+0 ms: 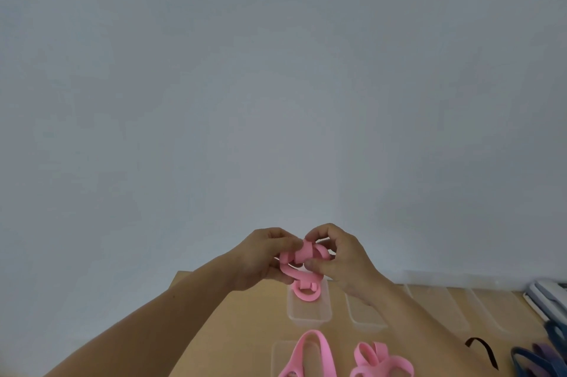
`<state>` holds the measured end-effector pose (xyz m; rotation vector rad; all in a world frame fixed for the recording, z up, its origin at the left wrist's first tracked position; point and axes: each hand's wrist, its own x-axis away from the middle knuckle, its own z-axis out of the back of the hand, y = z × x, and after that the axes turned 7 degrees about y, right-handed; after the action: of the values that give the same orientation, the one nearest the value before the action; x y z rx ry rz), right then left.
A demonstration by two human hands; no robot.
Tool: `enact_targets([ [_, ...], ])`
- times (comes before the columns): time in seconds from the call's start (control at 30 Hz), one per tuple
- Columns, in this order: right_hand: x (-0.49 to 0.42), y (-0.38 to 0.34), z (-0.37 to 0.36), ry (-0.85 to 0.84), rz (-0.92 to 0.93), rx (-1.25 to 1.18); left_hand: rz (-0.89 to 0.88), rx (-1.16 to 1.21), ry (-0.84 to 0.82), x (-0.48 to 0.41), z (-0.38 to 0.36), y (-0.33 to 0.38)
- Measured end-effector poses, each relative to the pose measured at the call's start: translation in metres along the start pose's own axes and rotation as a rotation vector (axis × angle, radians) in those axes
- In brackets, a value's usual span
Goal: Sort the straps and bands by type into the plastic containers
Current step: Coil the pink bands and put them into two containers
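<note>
Both hands hold one pink band point(302, 266) bunched into loops above the table. My left hand point(264, 257) pinches its left side, and my right hand point(340, 257) grips its right side with curled fingers. The band's lower loop hangs over a clear plastic container point(310, 312). Two more pink bands lie near the front edge: one point(310, 355) partly over a clear container point(280, 355), the other point(379, 359) to its right. A second clear container point(365, 318) sits partly under my right wrist.
The wooden table point(233, 330) ends at a pale wall. More clear containers point(454, 306) line the back right. Dark blue and purple bands point(534, 361) and a black strap point(483, 349) lie at the right. White items point(549, 293) sit at the far right edge.
</note>
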<state>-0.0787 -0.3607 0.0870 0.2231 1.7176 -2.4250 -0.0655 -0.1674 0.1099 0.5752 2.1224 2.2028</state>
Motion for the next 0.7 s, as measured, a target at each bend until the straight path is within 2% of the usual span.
enact_targets([
  [0.1, 0.002, -0.003, 0.002, 0.009, 0.005, 0.007, -0.041, 0.030, -0.018, 0.000, -0.001, -0.001],
  [0.27, -0.001, -0.007, 0.013, -0.104, -0.087, -0.141, -0.109, 0.006, -0.021, -0.003, 0.000, -0.007],
  [0.4, -0.006, -0.007, 0.007, -0.018, -0.202, -0.159, -0.207, -0.053, -0.008, -0.005, -0.003, -0.012],
  [0.5, -0.004, -0.008, 0.005, -0.038, -0.296, -0.164, -0.288, -0.106, 0.022, -0.005, -0.006, -0.013],
  [0.7, -0.001, -0.009, 0.007, 0.003, -0.222, -0.180, -0.342, -0.121, 0.046, -0.008, -0.006, -0.020],
])
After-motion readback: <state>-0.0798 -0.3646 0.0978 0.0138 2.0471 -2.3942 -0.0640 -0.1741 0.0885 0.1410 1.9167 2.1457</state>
